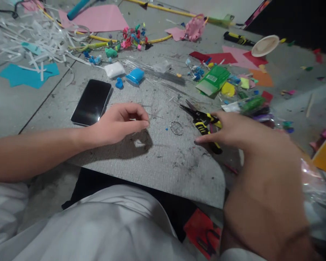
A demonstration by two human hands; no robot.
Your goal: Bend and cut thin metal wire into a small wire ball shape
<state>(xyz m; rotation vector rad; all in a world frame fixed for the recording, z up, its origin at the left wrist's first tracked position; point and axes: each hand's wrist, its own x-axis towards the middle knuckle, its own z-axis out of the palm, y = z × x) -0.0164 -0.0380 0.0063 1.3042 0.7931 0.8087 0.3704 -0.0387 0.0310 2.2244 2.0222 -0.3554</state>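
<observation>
My left hand (119,121) is closed in a pinch above the board, thumb against the bent fingers. A thin metal wire (157,116) sticks out to the right from its fingertips. My right hand (230,130) is wrapped round the yellow-and-black handles of the long-nose pliers (202,125). Their jaws point up and left, slightly apart. Between the two hands a small round wire mesh (176,128) lies flat on the board, with a tiny blue bit (166,129) beside it. Some more wires lie behind my left hand, partly hidden.
A phone (91,101) lies by my left wrist. Behind are white and blue clay packs (136,75), loose wires (163,78), a green packet (214,80) and shredded white paper (40,43). Small coloured pieces crowd the right side. The grey board (152,170) ends near my lap.
</observation>
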